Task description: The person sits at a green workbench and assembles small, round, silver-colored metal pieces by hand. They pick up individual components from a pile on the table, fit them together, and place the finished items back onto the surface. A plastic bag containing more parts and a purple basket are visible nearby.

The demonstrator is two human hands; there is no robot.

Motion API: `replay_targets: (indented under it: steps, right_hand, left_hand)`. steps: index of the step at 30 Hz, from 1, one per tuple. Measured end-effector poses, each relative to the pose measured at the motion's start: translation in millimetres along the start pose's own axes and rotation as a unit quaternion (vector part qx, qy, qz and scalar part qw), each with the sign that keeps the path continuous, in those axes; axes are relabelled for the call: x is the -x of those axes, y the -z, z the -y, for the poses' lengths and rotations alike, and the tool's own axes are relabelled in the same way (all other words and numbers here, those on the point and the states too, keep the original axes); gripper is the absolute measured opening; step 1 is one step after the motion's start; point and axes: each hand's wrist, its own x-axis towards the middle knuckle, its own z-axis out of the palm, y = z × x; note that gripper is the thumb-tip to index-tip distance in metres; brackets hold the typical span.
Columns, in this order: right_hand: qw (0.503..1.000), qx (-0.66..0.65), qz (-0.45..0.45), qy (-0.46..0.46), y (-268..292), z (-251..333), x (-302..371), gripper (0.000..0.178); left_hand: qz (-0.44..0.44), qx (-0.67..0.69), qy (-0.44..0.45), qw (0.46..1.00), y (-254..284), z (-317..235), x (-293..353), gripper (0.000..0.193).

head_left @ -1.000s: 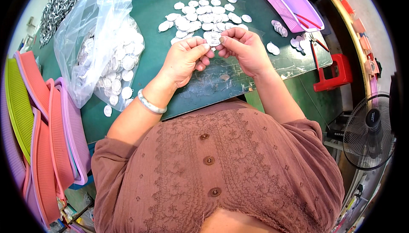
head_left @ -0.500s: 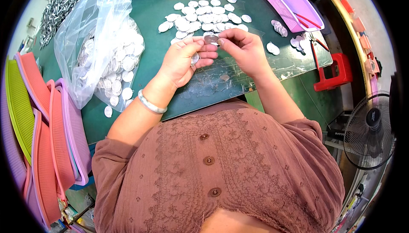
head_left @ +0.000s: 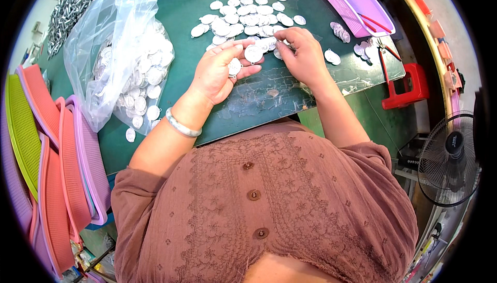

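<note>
My left hand (head_left: 220,71) is palm up over the table's near edge and holds two round silvery-white medallions. One medallion (head_left: 253,54) lies face up at the fingertips, and another medallion (head_left: 234,66) rests against the palm side of the fingers. Each has a small loop. To its right, my right hand (head_left: 302,55) reaches to the near edge of a loose pile of medallions (head_left: 251,20), thumb and forefinger slightly apart. A medallion (head_left: 278,54) shows beside its thumb, partly hidden; I see no firm grip on it.
A clear plastic bag (head_left: 119,60) of medallions stands left, with a heap of metal parts (head_left: 77,11) behind. A purple basket (head_left: 357,9), red-handled pliers (head_left: 383,60) and small medallion stacks (head_left: 340,32) lie right. Stacked coloured baskets (head_left: 57,148) stand left; a red stool (head_left: 409,86) and fan (head_left: 453,153) right.
My right hand has let go of the medallion at my left fingertips and moved slightly right and up, toward the pile. That medallion now lies face up in my left hand.
</note>
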Motion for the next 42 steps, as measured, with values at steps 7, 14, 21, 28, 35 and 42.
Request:
replay_targets:
  steps: [7, 14, 21, 28, 35, 42]
  right_hand:
    - [0.987, 0.126, 0.072, 0.063, -3, 10, -3, 0.03]
    - [0.99, 0.078, 0.08, 0.09, -7, 9, -7, 0.031]
    - [0.978, -0.057, 0.109, 0.169, 4, 22, -10, 0.031]
    - [0.929, -0.333, 0.12, -0.103, 1, 18, -4, 0.027]
    - [0.868, -0.45, 0.108, -0.181, 1, 22, -3, 0.022]
    - [0.836, -0.493, 0.117, -0.21, 5, 23, -4, 0.018]
  left_hand:
    - [-0.037, -0.053, 0.032, 0.997, 6, 0, -1, 0.019]
    - [-0.066, -0.066, 0.038, 0.995, 3, 0, 0, 0.012]
    - [-0.068, -0.105, 0.039, 0.991, 6, 1, -1, 0.01]
    - [-0.034, -0.073, 0.019, 0.997, 3, -1, -1, 0.009]
    - [-0.027, -0.071, 0.008, 0.997, 1, -1, 0, 0.009]
    - [-0.026, -0.071, 0.008, 0.997, 1, 1, 0, 0.008]
